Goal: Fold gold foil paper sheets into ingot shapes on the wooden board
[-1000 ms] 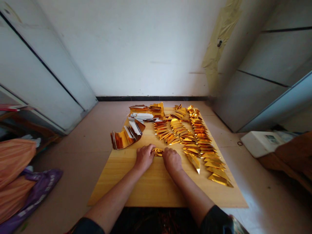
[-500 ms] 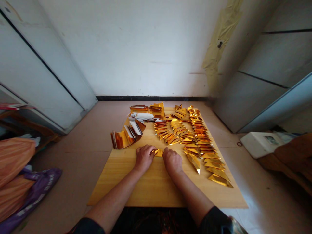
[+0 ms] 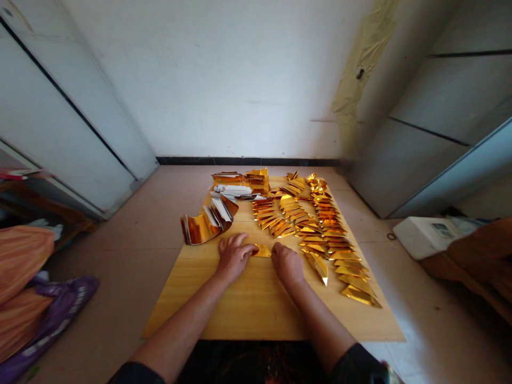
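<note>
A small folded piece of gold foil paper (image 3: 262,250) lies on the wooden board between my two hands. My left hand (image 3: 233,258) has its fingers spread on the board, its thumb touching the paper's left end. At the right end, my right hand (image 3: 287,262) is closed, with thumb and fingertips pinching the paper's edge. To the right, several folded gold foil pieces (image 3: 318,265) overlap in rows. Left of the hands sits a curved stack of gold foil sheets (image 3: 200,228) with white backs.
The wooden board (image 3: 240,314) lies low over a tiled floor. More foil bundles (image 3: 256,181) are at its far edge. A white box (image 3: 418,237) stands on the right, and orange and purple bags (image 3: 60,320) on the left. A wall (image 3: 240,96) rises behind.
My left hand has spread its fingers and shifted slightly left, its thumb still at the paper. My right hand has moved a little to the right, and more of the gold paper shows.
</note>
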`<state>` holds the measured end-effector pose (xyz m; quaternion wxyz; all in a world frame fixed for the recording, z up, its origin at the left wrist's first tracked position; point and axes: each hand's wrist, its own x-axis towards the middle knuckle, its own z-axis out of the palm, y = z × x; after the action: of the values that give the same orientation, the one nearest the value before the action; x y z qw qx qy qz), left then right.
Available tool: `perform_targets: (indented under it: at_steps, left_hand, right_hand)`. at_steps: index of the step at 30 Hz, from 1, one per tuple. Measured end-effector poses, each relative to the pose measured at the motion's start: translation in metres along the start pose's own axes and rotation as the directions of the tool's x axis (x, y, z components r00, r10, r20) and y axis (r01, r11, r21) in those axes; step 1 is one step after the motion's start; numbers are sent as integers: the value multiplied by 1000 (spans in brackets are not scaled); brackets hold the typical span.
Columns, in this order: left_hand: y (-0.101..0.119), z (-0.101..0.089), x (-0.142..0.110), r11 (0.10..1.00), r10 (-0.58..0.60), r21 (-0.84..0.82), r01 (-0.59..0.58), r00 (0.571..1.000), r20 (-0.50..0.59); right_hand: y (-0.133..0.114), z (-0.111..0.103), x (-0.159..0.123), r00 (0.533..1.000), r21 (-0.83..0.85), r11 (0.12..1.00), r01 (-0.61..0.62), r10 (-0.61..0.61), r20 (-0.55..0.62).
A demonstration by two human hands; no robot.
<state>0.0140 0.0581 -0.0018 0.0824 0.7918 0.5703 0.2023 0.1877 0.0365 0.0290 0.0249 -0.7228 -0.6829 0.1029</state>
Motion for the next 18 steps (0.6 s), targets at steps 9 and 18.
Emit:
perform_targets:
  at_steps: [9, 18]
  left_hand:
    - [-9, 3, -1, 996, 63, 64, -64, 998, 24]
    - [-12, -3, -1, 985, 93, 140, -101, 994, 59]
  right_hand:
    - [3, 6, -11, 951, -138, 943, 302, -308, -25]
    - [7, 14, -11, 951, -159, 939, 304, -310, -9]
